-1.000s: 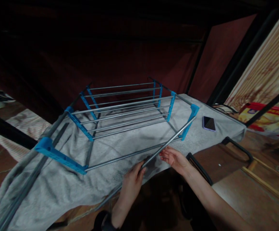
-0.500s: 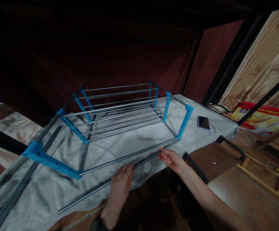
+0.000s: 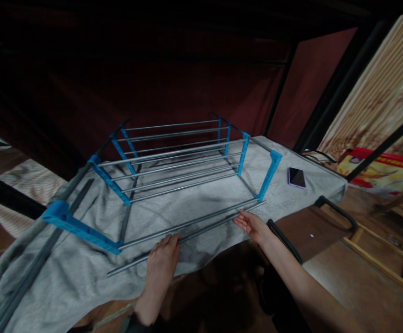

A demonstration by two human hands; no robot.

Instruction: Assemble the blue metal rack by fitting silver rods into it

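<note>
A loose grey metal rod [image 3: 206,229] lies along the near edge of the grey cloth. My left hand [image 3: 163,259] is closed over the rod left of its middle, palm down. My right hand [image 3: 251,224] pinches it close to its right end, fingertips around the tube. Just beyond stands a rack of metal tubes with blue plastic brackets [image 3: 83,229]. Its lowest front tube [image 3: 194,223] runs nearly parallel to the loose rod. The rod's right end sits just below the foot of the right front bracket [image 3: 269,175]; whether they touch I cannot tell.
Grey cloth [image 3: 201,203] covers the surface under the rack. A phone [image 3: 296,177] rests on it at the right. More long tubes [image 3: 24,277] lie at the left. A brown seat with black armrests [image 3: 312,231] stands at the lower right, and a red and yellow box [image 3: 378,171] is behind it.
The loose rod's left end has swung up and inward, closer to the rack's front tube. My left hand has shifted left along it, and my right hand slightly right.
</note>
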